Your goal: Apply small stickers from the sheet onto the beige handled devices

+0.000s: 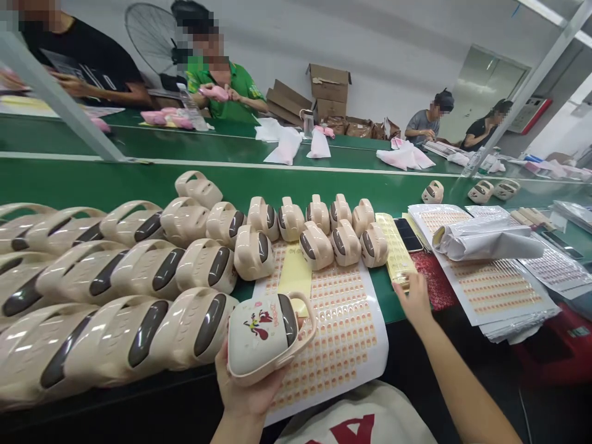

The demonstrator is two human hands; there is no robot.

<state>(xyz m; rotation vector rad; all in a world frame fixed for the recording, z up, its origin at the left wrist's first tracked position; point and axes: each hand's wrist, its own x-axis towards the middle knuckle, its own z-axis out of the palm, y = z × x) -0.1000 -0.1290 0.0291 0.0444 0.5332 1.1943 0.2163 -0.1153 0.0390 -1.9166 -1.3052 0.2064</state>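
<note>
My left hand (pixel 250 388) is wrapped around the underside of a small cream plastic device (pixel 259 336) with a carry handle, a dark window and a cartoon print on its face. It is tilted toward me above the table edge. At the near end of a yellow sticker sheet (pixel 391 237), my right hand (pixel 416 299) has its thumb and fingertips closed on the sheet's edge. Whether a loose sticker is between them is too small to see. Under the held device lies a white sheet of small orange stickers (pixel 345 320).
Rows of similar cream devices (pixel 129 320) fill the left. A phone (pixel 407 234), more sticker sheets (pixel 494 290) and a rolled plastic sheet (pixel 490 239) lie to the right. Across the green table (pixel 139 176), a person in green (pixel 231 89) handles a pink item. A metal post (pixel 65 98) stands left.
</note>
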